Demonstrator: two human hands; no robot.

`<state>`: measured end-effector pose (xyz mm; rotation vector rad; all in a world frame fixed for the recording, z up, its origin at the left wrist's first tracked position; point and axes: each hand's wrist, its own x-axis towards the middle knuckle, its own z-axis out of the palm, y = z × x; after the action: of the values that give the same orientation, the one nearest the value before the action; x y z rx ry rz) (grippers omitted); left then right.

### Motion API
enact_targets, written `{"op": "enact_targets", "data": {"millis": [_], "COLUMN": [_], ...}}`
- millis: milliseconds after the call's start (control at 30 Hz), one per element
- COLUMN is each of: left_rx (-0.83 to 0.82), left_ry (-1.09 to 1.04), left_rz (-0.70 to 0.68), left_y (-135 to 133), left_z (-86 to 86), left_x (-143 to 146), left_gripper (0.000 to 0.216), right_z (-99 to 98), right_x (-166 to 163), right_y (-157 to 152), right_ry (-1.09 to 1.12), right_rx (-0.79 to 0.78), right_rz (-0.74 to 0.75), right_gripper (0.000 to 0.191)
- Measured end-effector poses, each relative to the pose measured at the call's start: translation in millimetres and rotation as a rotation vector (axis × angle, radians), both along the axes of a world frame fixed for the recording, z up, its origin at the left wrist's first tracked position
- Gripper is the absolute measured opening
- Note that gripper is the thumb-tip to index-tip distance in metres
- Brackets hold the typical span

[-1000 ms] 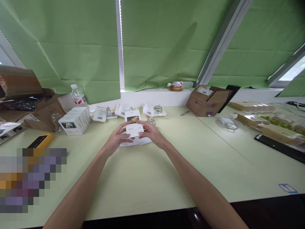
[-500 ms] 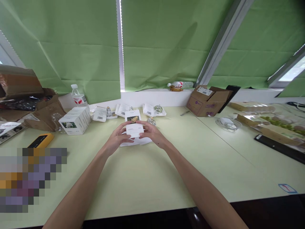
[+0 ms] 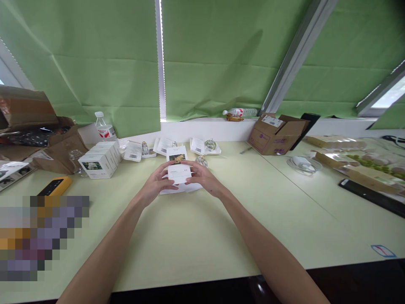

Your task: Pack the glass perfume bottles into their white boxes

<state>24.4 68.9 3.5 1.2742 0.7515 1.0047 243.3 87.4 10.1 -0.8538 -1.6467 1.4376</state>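
Observation:
Between my hands is a small white card (image 3: 179,174) with fine printed text facing me. My left hand (image 3: 154,183) pinches its left side, thumb in front and fingers behind. On the right side my right hand (image 3: 205,180) grips it the same way. Just behind the card's top edge shows a dark picture with yellow flowers on a white packaging piece (image 3: 176,151). White paper or packaging (image 3: 171,191) lies beneath my hands. Close beyond my right fingers stands a small round glass bottle (image 3: 201,161) with a gold-coloured part on top.
White flower-printed boxes (image 3: 95,164) stand at left beside a plastic bottle (image 3: 105,128). Further back, opened white packages (image 3: 133,151) lie with a round glass bottle (image 3: 210,145). A cardboard box (image 3: 267,137), a coiled white cable (image 3: 303,164) and a black bar (image 3: 370,196) are at right.

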Motion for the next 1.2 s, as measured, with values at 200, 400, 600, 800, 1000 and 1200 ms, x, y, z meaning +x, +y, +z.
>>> {"op": "enact_targets", "data": {"millis": [200,400,600,800,1000,1200], "left_rx": [-0.019,-0.01,-0.052,-0.037,-0.026,-0.02], "left_ry": [0.0,0.006,-0.019,-0.031,-0.006,-0.001], "left_rz": [0.002,0.032,0.071,0.075,0.07,0.038], "left_y": [-0.4,1.5,2.6,2.1,2.1,2.2], "left_z": [0.9,-2.4,-4.1,-4.4,-4.3,-3.0], "left_x": [-0.7,-0.5,-0.2,-0.1,0.7,-0.3], "left_gripper": [0.067,0.066,0.065,0.062,0.06,0.059], "right_z": [-0.6,-0.1,1.0,-2.2,-4.6,-8.2], "right_x": [0.5,0.3,-2.1,-5.0,-3.9,-4.5], "right_y": [0.2,-0.9,-2.6,-3.5,-2.0,0.7], "right_ry": [-0.058,-0.057,-0.015,-0.127,-0.179,-0.129], "right_rx": [0.038,0.004,-0.043,0.033,0.084,0.07], "right_rz": [-0.018,-0.006,0.084,0.024,-0.01,-0.03], "right_gripper": [0.062,0.064,0.061,0.078,0.075,0.069]}}
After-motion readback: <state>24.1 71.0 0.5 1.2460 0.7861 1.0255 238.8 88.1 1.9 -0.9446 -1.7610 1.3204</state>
